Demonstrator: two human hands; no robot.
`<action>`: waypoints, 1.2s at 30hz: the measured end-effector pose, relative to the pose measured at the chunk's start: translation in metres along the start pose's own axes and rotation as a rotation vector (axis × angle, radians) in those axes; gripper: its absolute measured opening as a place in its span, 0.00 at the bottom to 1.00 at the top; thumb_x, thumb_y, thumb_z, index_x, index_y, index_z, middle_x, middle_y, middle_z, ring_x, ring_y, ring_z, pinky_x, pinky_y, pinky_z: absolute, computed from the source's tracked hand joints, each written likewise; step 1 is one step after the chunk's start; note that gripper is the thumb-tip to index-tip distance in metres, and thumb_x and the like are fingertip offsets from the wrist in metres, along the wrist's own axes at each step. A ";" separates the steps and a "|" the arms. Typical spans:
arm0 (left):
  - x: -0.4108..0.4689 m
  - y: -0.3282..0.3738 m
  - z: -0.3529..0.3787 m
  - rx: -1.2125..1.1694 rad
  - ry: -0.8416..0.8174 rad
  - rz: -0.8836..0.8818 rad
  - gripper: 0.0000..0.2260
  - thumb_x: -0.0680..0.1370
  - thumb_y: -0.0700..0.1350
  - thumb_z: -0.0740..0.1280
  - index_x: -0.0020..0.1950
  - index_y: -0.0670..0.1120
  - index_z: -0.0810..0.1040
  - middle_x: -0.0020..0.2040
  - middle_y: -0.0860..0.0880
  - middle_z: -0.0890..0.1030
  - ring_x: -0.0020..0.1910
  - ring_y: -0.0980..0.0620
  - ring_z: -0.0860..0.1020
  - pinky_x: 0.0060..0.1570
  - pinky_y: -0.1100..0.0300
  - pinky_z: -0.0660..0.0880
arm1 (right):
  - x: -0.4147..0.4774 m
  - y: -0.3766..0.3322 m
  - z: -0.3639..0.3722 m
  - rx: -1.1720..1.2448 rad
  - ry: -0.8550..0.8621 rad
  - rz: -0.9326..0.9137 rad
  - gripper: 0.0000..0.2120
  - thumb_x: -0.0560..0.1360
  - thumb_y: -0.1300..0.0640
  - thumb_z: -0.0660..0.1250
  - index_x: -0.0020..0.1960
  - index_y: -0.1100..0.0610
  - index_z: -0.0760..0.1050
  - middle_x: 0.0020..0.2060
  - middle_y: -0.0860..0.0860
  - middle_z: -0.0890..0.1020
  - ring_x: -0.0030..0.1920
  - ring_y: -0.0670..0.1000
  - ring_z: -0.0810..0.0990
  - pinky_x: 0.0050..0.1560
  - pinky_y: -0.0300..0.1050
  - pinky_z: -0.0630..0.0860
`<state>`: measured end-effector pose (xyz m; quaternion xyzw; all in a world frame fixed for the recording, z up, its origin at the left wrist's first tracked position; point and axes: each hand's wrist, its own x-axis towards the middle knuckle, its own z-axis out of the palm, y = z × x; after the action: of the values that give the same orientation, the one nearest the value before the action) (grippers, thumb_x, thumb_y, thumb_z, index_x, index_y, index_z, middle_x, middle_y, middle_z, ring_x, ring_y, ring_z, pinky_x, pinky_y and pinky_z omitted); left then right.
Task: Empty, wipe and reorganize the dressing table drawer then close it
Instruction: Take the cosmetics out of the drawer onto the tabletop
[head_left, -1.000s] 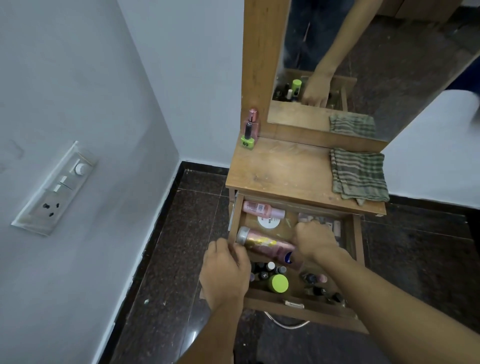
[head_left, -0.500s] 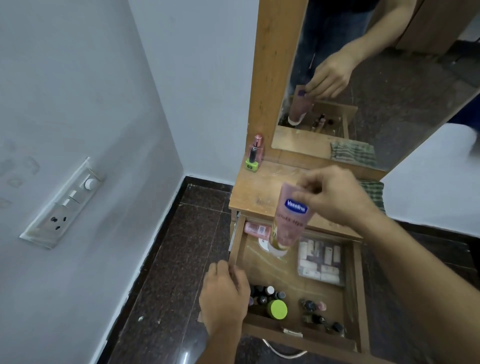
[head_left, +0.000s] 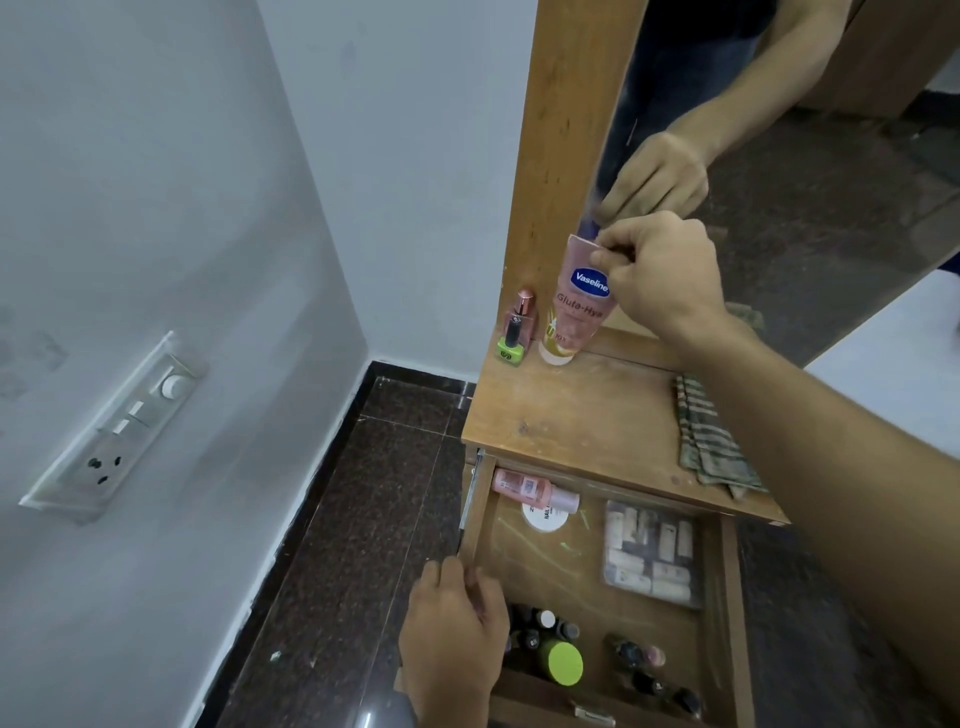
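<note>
- The right hand (head_left: 660, 275) pinches the crimped top end of a pink Vaseline tube (head_left: 576, 306) between thumb and fingertips (head_left: 605, 249), the other fingers curled in.
- The tube hangs cap-down below those fingertips, its white cap touching or just above the wooden table top (head_left: 587, 415), close against the mirror frame (head_left: 566, 130).
- Just to the left of the tube stand a green nail polish bottle (head_left: 510, 343) and, behind it, a pink perfume bottle (head_left: 523, 317).
- Beyond the right forearm, a folded striped cloth (head_left: 711, 441) lies on the table top, well apart from the tube.
- The left hand (head_left: 452, 639) grips the near left corner of the open drawer (head_left: 727, 597), fingers curled over its side wall.
- Beside the left fingers, inside the drawer, sit several small dark bottles and a jar with a green lid (head_left: 561, 661).
- Further in lie a pink bottle (head_left: 530, 488) on its side, a round white tin (head_left: 545, 517) and a clear packet of small tubes (head_left: 652, 558).
- The emptying step looks early: most items are not yet out.
- Risk: a tall tube stood on its small cap is likely top-heavy; released while leaning, it could topple.
- Risk: falling left, it could knock over the two bottles right beside it.
- Risk: falling forward, it could roll off the table edge into the drawer or onto the floor.
</note>
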<state>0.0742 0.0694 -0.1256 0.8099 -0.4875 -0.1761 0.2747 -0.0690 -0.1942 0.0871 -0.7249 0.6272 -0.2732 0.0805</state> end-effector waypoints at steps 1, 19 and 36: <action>0.000 -0.001 0.001 -0.001 -0.001 -0.003 0.14 0.74 0.56 0.54 0.35 0.50 0.70 0.35 0.53 0.70 0.31 0.52 0.72 0.26 0.61 0.64 | 0.002 0.001 0.005 -0.006 -0.007 -0.002 0.06 0.78 0.54 0.70 0.47 0.52 0.85 0.42 0.51 0.86 0.45 0.53 0.84 0.45 0.53 0.82; -0.001 -0.002 0.003 -0.030 -0.025 -0.026 0.14 0.74 0.59 0.56 0.37 0.50 0.71 0.37 0.54 0.70 0.34 0.52 0.72 0.29 0.60 0.63 | -0.005 0.004 0.035 -0.226 0.107 -0.146 0.12 0.76 0.51 0.71 0.57 0.56 0.82 0.49 0.55 0.81 0.48 0.58 0.80 0.47 0.57 0.80; -0.004 0.002 -0.004 -0.011 -0.019 -0.047 0.09 0.77 0.54 0.62 0.38 0.53 0.69 0.36 0.56 0.70 0.34 0.54 0.72 0.29 0.63 0.62 | -0.060 0.010 0.012 -0.046 0.278 -0.099 0.14 0.78 0.49 0.69 0.61 0.53 0.80 0.53 0.50 0.79 0.49 0.48 0.77 0.45 0.35 0.71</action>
<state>0.0733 0.0730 -0.1209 0.8179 -0.4700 -0.1929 0.2701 -0.0749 -0.1417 0.0546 -0.7118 0.6017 -0.3604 -0.0373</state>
